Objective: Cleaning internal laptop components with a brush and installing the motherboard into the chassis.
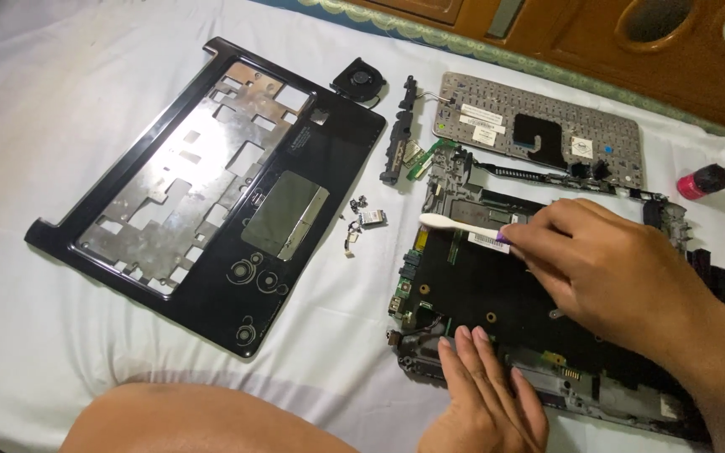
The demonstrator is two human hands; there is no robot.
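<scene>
Palmrest frame (211, 193), black with a bare metal underside, lies far left on the white sheet (35, 109). Next I see a small fan (359, 80), a hinge strip (399, 134) and loose small parts (361, 220). My left hand (484, 398) lies flat, fingers (469, 356) stretched out and gripping nothing, pressing the near edge of the laptop base (480, 294). My right hand (606, 264) has its fingers closed around a white toothbrush (459, 223), its head resting on the base's upper left part. Beyond lies a flipped keyboard (539, 130); far right, a red bottle (702, 182).
</scene>
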